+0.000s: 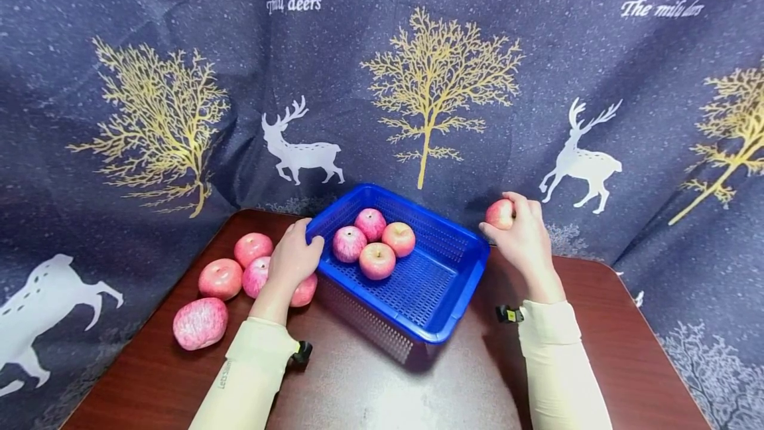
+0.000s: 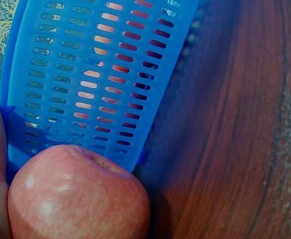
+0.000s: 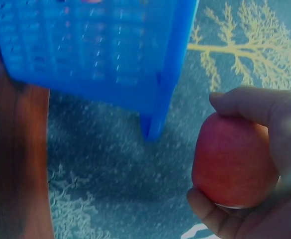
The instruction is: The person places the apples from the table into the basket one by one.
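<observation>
Apple [image 1: 500,215] in the right hand [image 1: 526,239]: it sits just beyond the right end of the blue basket [image 1: 431,292], apart from its rim, in front of the dark cloth [image 1: 471,111]. Thumb and fingers curl round opposite sides, spread only as far as the fruit's width. I'd expect firm, fairly solid weight for its size, with no give under the fingers, and a smooth skin that could slip if pinched near one end. It probably bruises when dropped, so hold it round the widest part, as here, and lower it gently.

At the left, the left hand [image 1: 295,256] grips the basket's rim, thumb over the edge; the basket looks like thin, light plastic, likely to skid if knocked, so that rim is a sensible hold. Four apples [image 1: 377,261] rest inside toward the far left, leaving bare floor at the near right. Five loose apples [image 1: 221,279] lie left of the basket on the table [image 1: 340,363], one partly hidden by the left wrist.
</observation>
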`<state>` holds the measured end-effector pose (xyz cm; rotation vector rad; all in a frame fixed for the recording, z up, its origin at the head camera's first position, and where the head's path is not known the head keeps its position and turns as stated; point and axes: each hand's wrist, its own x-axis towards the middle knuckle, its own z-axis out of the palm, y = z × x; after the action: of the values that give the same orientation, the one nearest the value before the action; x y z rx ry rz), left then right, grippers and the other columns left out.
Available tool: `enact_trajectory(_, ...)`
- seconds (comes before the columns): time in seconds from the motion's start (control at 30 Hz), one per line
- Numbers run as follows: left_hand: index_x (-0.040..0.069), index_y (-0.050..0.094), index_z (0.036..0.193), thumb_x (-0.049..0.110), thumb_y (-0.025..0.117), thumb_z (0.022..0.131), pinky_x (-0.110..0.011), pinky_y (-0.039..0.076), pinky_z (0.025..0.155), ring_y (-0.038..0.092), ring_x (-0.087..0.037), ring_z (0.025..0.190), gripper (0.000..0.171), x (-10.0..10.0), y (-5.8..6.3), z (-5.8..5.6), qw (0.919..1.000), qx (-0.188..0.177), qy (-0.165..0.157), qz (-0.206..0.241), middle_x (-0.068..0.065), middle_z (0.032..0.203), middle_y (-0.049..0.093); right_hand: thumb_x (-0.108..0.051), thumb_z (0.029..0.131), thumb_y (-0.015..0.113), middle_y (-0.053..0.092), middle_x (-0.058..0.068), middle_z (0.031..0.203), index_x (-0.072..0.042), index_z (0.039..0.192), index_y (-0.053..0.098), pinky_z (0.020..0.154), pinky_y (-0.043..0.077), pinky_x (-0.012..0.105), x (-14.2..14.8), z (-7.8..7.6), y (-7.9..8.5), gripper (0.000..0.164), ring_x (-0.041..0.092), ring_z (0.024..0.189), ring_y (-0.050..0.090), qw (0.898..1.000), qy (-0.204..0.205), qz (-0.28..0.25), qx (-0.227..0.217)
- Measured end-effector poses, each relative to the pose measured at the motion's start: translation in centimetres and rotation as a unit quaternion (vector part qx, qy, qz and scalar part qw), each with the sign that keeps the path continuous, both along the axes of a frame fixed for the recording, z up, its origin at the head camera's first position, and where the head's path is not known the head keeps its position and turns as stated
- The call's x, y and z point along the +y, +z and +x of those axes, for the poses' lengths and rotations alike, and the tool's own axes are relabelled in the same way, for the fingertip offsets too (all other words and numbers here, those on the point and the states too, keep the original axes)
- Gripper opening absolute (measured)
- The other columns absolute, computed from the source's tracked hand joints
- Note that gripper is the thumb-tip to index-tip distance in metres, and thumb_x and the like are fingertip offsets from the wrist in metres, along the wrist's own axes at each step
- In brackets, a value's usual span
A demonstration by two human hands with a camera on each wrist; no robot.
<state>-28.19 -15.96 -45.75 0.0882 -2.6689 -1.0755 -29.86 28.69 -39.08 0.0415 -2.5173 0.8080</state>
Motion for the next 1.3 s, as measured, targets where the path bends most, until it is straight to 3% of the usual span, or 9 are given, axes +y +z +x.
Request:
enact_trajectory(0.47, 0.006, 0.053, 0.159, 0.033, 0.055, 0.108, -0.064, 0.048, 0.113, 0.063, -0.045, 0.134, 0.058, -0.1, 0.4, 0.0, 1.0000, 0.000, -0.003, 0.002, -0.021, 0.151, 0.061, -0.028, 0.087, 0.094, 0.056, 0.027, 0.145, -0.009, 0.154, 0.058, 0.103, 0.049, 0.067, -2.8, 0.5, 0.5, 0.079, 0.049, 0.126, 0.062, 0.998, 0.070, 0.005, 0.006)
enact_trajectory(0.8, 0.006, 0.053, 0.159, 0.034, 0.056, 0.108, -0.064, 0.048, 0.113, 0.063, -0.045, 0.133, 0.058, -0.1, 0.1, -0.1, 1.0000, 0.001, -0.002, -0.003, -0.020, 0.151, 0.061, -0.032, 0.086, 0.095, 0.058, 0.022, 0.142, -0.013, 0.154, 0.059, 0.101, 0.051, 0.065, -4.2, 0.4, 0.0, 0.080, 0.044, 0.124, 0.064, 0.993, 0.106, 0.030, -0.033)
enact_trajectory(1.07, 0.006, 0.053, 0.160, 0.034, 0.057, 0.108, -0.064, 0.048, 0.114, 0.063, -0.045, 0.134, 0.059, -0.2, -0.2, -0.2, 1.0000, 0.000, 0.000, -0.001, -0.020, 0.152, 0.061, -0.034, 0.083, 0.097, 0.061, 0.018, 0.136, -0.016, 0.150, 0.062, 0.095, 0.056, 0.062, -5.1, 0.0, 0.1, 0.078, 0.040, 0.112, 0.070, 0.981, 0.152, 0.098, -0.069)
enact_trajectory(1.3, 0.006, 0.052, 0.161, 0.033, 0.056, 0.108, -0.064, 0.047, 0.115, 0.062, -0.045, 0.135, 0.059, -0.2, -0.1, -0.2, 1.0000, -0.004, -0.004, 0.000, -0.021, 0.153, 0.060, -0.036, 0.081, 0.097, 0.064, 0.015, 0.126, -0.017, 0.145, 0.065, 0.088, 0.059, 0.062, -5.9, -0.9, 0.3, 0.074, 0.037, 0.105, 0.071, 0.963, 0.183, 0.174, -0.093)
